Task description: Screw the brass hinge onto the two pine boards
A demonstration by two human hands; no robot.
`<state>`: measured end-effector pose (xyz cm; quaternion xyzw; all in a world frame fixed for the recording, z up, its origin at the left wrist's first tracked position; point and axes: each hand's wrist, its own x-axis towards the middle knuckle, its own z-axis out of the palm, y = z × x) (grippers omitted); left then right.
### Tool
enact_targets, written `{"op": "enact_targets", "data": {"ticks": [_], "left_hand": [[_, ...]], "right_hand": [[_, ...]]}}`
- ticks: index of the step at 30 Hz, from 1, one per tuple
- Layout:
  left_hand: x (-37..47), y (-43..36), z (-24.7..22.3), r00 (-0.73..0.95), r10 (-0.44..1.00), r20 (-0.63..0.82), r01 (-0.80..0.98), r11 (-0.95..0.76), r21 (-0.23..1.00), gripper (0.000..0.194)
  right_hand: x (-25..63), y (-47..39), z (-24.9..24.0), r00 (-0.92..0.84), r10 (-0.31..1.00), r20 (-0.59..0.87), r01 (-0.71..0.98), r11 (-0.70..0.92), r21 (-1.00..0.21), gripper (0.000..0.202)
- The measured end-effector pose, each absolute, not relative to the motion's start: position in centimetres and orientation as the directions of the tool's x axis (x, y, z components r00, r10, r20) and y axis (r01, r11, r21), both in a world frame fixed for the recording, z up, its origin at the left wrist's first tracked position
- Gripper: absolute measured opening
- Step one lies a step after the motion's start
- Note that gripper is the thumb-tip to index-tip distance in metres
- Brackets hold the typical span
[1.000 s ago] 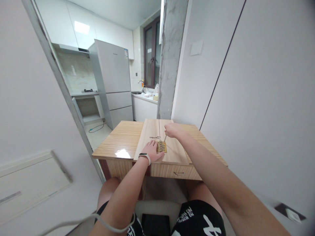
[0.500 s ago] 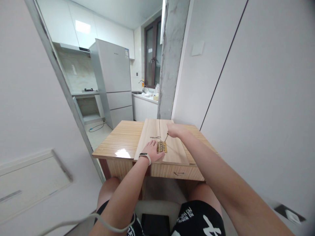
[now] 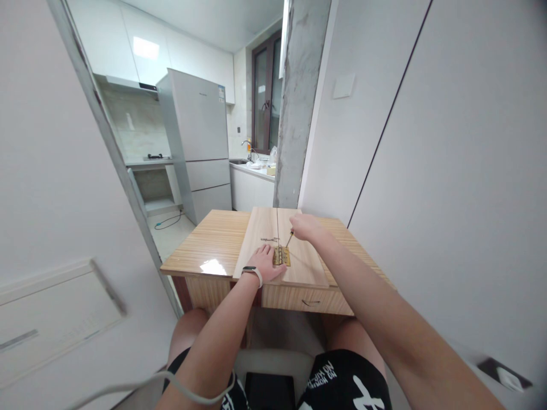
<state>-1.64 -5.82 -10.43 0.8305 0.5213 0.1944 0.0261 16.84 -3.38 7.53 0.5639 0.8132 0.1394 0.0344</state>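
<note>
A brass hinge (image 3: 282, 256) lies on pale wooden boards (image 3: 306, 263), across the seam between them. My left hand (image 3: 265, 264) is flat with fingers apart, pressing on the boards and the hinge's left and lower edges. My right hand (image 3: 304, 226) is closed round the handle of a screwdriver (image 3: 289, 239), whose shaft slants down to the hinge's upper right part. Most of the handle is hidden in the fist. Small dark screws (image 3: 270, 240) appear to lie on the left board above my left hand.
The boards rest on a striped wooden desk (image 3: 213, 236) with a drawer (image 3: 299, 297) at its front. A pale cable (image 3: 149, 377) crosses near my left forearm. Walls stand on both sides; a fridge (image 3: 200, 125) is behind.
My right forearm has shifted slightly, and the fist round the screwdriver has turned a little. My left hand stays on the hinge.
</note>
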Motion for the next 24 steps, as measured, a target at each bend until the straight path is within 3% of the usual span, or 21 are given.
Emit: {"op": "enact_targets", "data": {"ticks": [11,24], "left_hand": [[-1.6,-5.9,-10.2,0.384,0.877,0.288,0.853,-0.457,0.253,0.086],[-1.7,-5.8,-10.5,0.382,0.874,0.301,0.854,-0.458,0.246,0.09]], "right_hand": [[15.9,-2.3,7.1,-0.327,0.942,0.075,0.915,0.295,0.276,0.035],[17.8,-1.5,6.5,-0.328,0.944,0.023,0.934,0.321,0.158,0.038]]}}
